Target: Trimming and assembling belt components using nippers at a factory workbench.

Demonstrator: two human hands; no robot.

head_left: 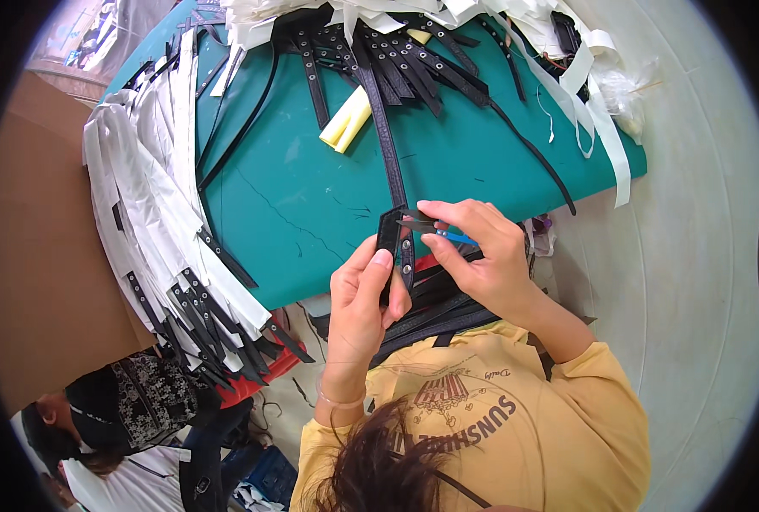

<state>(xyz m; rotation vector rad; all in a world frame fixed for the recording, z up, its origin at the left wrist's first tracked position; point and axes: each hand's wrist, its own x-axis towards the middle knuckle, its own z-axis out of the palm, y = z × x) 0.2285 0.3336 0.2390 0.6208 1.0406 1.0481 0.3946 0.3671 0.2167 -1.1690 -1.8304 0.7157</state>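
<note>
A long black strap [382, 141] with metal eyelets runs down from the pile to the near edge of the table. My left hand [362, 286] is closed on its wide end piece [388, 237], thumb on top. Beside that end lies a narrow eyelet tab [408, 252]. My right hand [482, 243] pinches a small pair of thread snips [420, 224] with dark blades and a blue part. The blade tips point left, right at the strap's edge; whether they touch it I cannot tell.
Black eyelet straps [401, 72] heap at the far side of the green table [286, 213], near a yellow piece [345, 119]. White strips with black tabs [132, 188] hang over the left edge beside a cardboard box [46, 247]. Another person [132, 401] is at lower left.
</note>
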